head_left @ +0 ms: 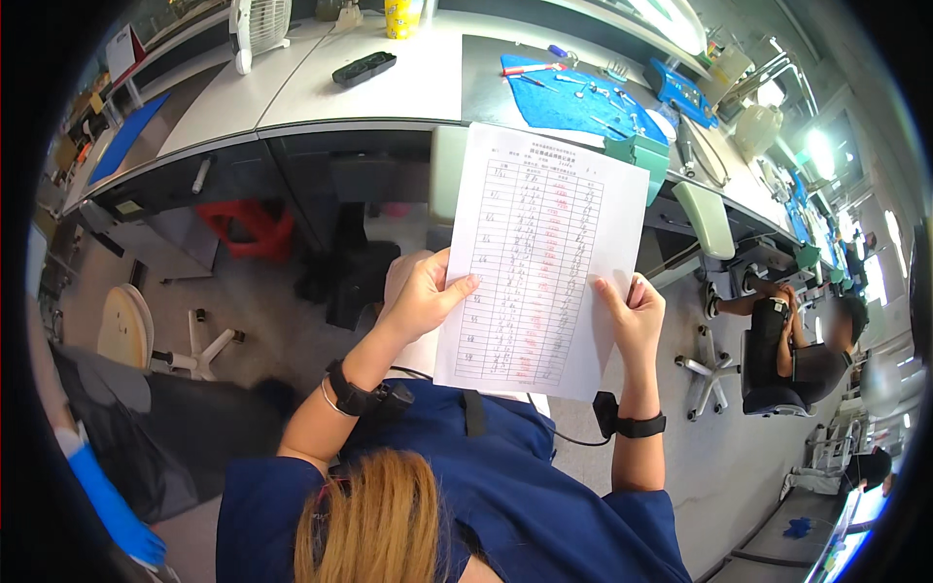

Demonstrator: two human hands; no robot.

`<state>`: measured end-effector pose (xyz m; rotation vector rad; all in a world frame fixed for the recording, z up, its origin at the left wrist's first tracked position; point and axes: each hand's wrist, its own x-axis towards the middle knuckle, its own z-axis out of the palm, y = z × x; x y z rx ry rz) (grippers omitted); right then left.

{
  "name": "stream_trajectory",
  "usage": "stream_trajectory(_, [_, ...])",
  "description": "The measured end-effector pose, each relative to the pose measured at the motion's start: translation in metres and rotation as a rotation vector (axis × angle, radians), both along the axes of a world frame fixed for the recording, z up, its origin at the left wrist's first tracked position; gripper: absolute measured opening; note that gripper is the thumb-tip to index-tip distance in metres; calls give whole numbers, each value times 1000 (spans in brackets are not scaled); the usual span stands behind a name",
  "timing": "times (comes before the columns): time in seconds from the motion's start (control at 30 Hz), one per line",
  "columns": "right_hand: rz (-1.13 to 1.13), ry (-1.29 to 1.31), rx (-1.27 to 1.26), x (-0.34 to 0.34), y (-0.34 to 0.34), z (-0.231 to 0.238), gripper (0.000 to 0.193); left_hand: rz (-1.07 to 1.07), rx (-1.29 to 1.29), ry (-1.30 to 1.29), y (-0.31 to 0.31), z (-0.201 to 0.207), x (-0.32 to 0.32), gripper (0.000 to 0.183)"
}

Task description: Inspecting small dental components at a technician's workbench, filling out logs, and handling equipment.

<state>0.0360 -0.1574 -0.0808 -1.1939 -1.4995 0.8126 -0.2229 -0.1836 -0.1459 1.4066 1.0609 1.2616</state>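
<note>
Between the person's two hands, above the lap, a printed table sheet (pixel 530 262) is standing face toward the wearer, with handwritten black and red entries filling its columns. Its long axis is running from the lap toward the worktop (pixel 321 92), the top leaning slightly to the right. The left hand (pixel 425 296) is pinching the left edge near mid-height, thumb on the face and fingers behind; the right hand (pixel 637 316) is pinching the opposite edge at a similar height. Each grip is therefore closing narrowly on paper, and neither hand is lying clearly nearer, the sheet spanning the gap between them. Beyond the sheet, the upper left corner is overlapping the worktop's front edge in view; whether they are touching cannot be told. Just past the upper right corner, a green block-shaped fixture (pixel 637 155) is sitting at that edge, with a blue cloth (pixel 544 105) bearing small tools behind it, so clearance on this side is appearing tighter. Toward the left, wider room is opening in front of the worktop, a red stool (pixel 251 228) standing low beneath it. Below the lower edge, a black cable (pixel 583 442) is hanging near the right wrist strap (pixel 641 427), and the navy garment (pixel 466 437) is lying close under the paper.
</note>
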Motion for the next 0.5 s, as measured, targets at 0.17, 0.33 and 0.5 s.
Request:
stream_trajectory(0.17, [-23,57,-95,5,11,-11,24,-34,-3,-213,-4,13,-1,29])
stream_trajectory(0.33, [4,49,-155,-5,12,-5,38,-25,-39,-276,-17,25,-8,32])
stream_trajectory(0.5, [60,89,-136,-18,15,2,39,65,-110,-326,-20,31,-13,31])
